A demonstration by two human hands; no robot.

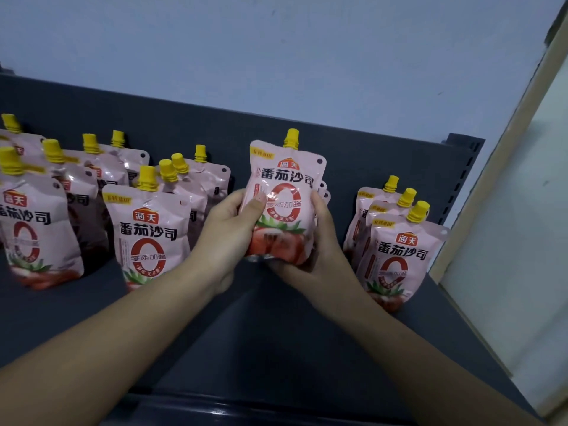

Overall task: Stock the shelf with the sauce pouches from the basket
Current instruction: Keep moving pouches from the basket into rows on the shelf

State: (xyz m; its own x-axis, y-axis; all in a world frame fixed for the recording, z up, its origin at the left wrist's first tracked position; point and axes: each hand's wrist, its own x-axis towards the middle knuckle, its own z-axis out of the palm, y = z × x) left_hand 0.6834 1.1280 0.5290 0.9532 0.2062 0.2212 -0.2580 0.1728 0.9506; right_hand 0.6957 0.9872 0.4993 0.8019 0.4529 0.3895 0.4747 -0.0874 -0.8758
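A pink sauce pouch (pixel 284 192) with a yellow cap stands upright over the dark shelf (pixel 276 333), between both my hands. My left hand (pixel 229 229) grips its left side, thumb across the front. My right hand (pixel 319 238) curls round its right side and bottom. Edges of more pouches show just behind it. Several pouches (pixel 150 229) stand in rows to the left, and three pouches (pixel 396 250) stand in a row at the right. No basket is in view.
A pale wall (pixel 276 56) rises behind the shelf. The perforated shelf upright (pixel 461 179) and a beige frame (pixel 491 167) bound the right side. Bare shelf surface lies in front of the pouches, down to the front lip (pixel 233 410).
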